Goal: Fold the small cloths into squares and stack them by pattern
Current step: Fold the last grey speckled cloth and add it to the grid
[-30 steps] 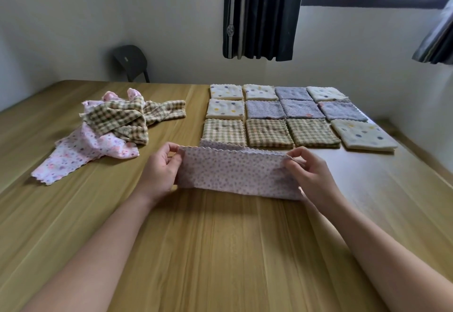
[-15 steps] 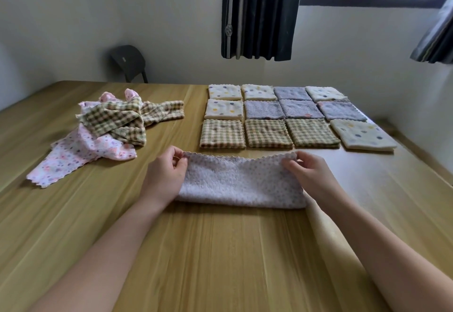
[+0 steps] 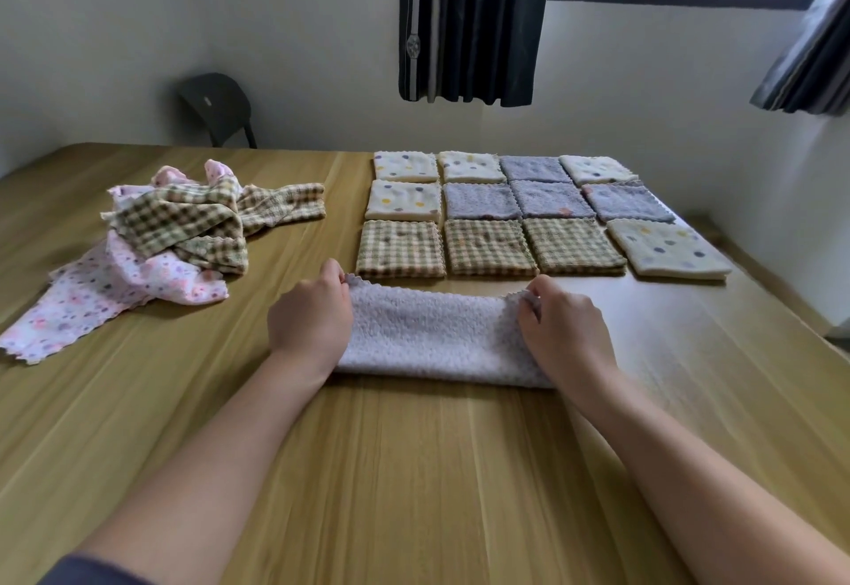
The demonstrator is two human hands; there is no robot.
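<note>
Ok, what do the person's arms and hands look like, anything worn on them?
Both forearms are bare. The left hand and right hand wear no gloves, and no ring or watch shows. The only clothing in view is a dark blue-grey sleeve edge on the left arm, at the picture's bottom left corner.
</note>
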